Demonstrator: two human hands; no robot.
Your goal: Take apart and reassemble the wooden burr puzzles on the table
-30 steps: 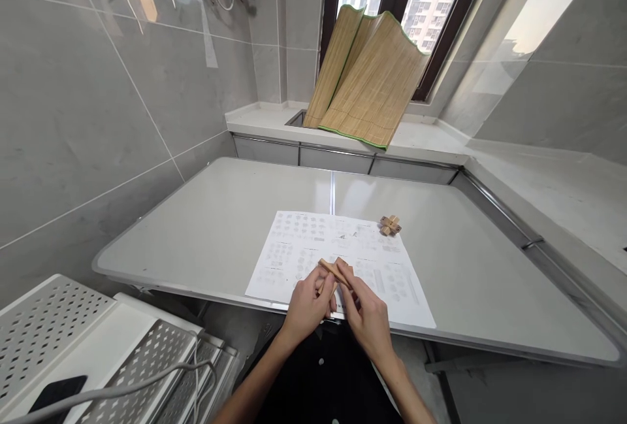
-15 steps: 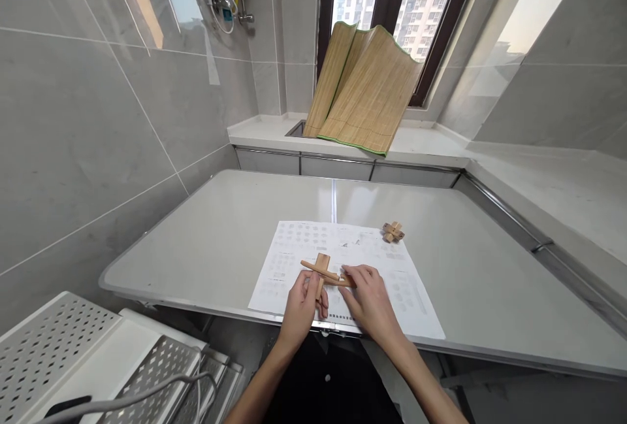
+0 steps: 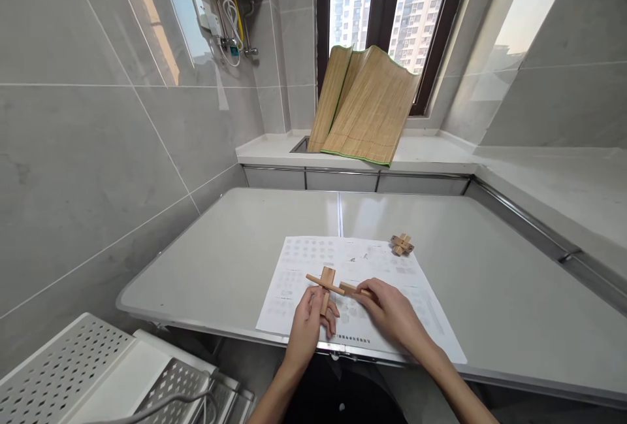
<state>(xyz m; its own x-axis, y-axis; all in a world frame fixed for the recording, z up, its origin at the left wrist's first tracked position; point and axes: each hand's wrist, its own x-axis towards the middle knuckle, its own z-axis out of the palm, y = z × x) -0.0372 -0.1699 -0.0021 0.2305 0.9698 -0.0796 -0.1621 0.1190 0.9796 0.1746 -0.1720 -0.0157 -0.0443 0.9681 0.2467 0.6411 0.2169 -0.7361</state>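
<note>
My left hand point(image 3: 310, 319) is closed around the lower end of crossed wooden puzzle pieces point(image 3: 328, 276), one flat and upright with a thinner one lying slantwise across it. To its right, my right hand point(image 3: 389, 306) pinches a separate wooden puzzle piece point(image 3: 347, 288) between thumb and fingers. This piece points left, its end close to the crossed pair; whether they touch I cannot tell. Beneath both hands lies a printed paper sheet point(image 3: 294, 260) with small diagrams. At the sheet's upper right corner sits an assembled wooden burr puzzle point(image 3: 402, 245).
The light grey folding table point(image 3: 196, 267) has a seam down its middle. Behind it, a bamboo mat point(image 3: 372, 110) leans on the white counter point(image 3: 431, 149) before the window. A white perforated rack point(image 3: 63, 352) with a cable stands at the lower left.
My right hand has drawn away to the right, taking its wooden piece off the crossed pair in my left hand. The camera view has tilted upward slightly.
</note>
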